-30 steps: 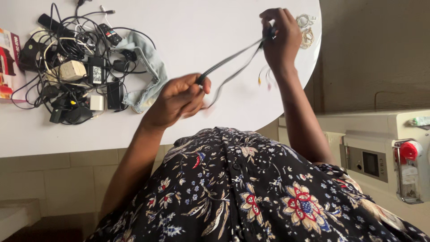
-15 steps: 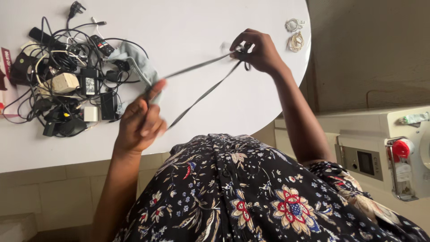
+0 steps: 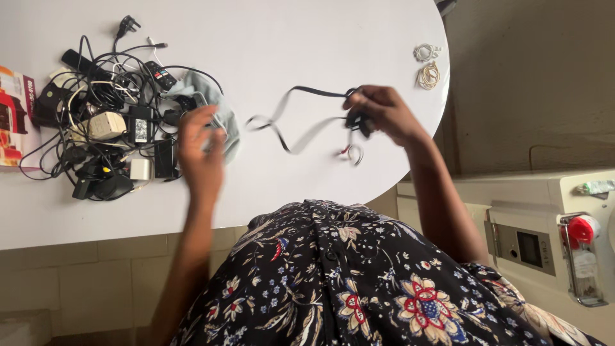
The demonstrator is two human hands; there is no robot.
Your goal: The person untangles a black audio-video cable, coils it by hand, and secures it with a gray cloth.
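My right hand point(image 3: 383, 115) is closed on a flat black cable point(image 3: 301, 131) above the round white table point(image 3: 307, 38). The cable hangs slack in a loose loop toward my left hand, and small red and white plugs point(image 3: 351, 152) dangle under my right fist. My left hand point(image 3: 202, 150) is blurred, with its fingers by a pale blue cloth point(image 3: 224, 122) at the edge of the cable pile. The cable's free end lies close to those fingers, and I cannot tell whether they hold it.
A tangled pile of black cables, adapters, plugs and a remote point(image 3: 109, 122) covers the table's left part. A red printed box point(image 3: 13, 115) sits at the left edge. Two small coiled cords point(image 3: 428, 64) lie at the table's right rim. A white appliance with a red knob point(image 3: 580, 230) stands lower right.
The cable was stretched taut between both hands and now hangs slack. My left hand has moved up toward the cloth, and my right hand has come down and nearer.
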